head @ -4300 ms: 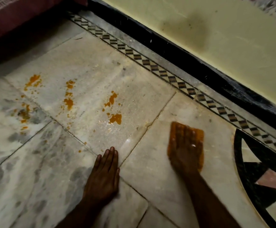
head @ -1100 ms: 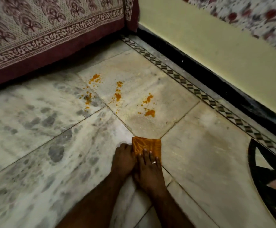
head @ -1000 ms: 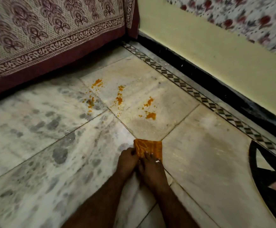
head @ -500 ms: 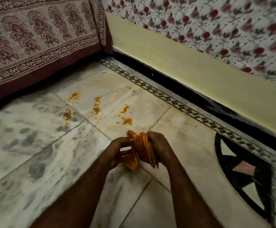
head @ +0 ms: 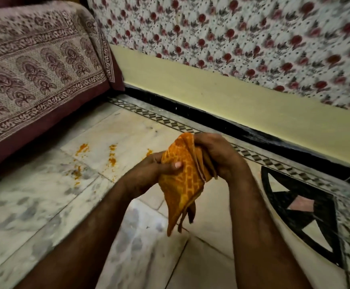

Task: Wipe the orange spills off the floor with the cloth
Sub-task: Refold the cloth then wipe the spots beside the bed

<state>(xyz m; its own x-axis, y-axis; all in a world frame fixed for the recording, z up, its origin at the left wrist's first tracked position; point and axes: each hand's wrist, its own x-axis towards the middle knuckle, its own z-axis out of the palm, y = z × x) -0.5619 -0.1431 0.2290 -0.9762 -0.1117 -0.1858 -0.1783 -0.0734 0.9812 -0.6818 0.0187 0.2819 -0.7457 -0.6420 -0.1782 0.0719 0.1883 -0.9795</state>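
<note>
I now see the cloth (head: 182,180) lifted clear of the floor (head: 34,205), where it lay pressed flat a second ago. Both hands hold it up: the left hand (head: 147,174) pinches its front face under the thumb, and the right hand (head: 218,157) grips the folded edges. I read this as refolding to a cleaner face, since the orange spills (head: 112,157) beyond it remain unwiped.
</note>
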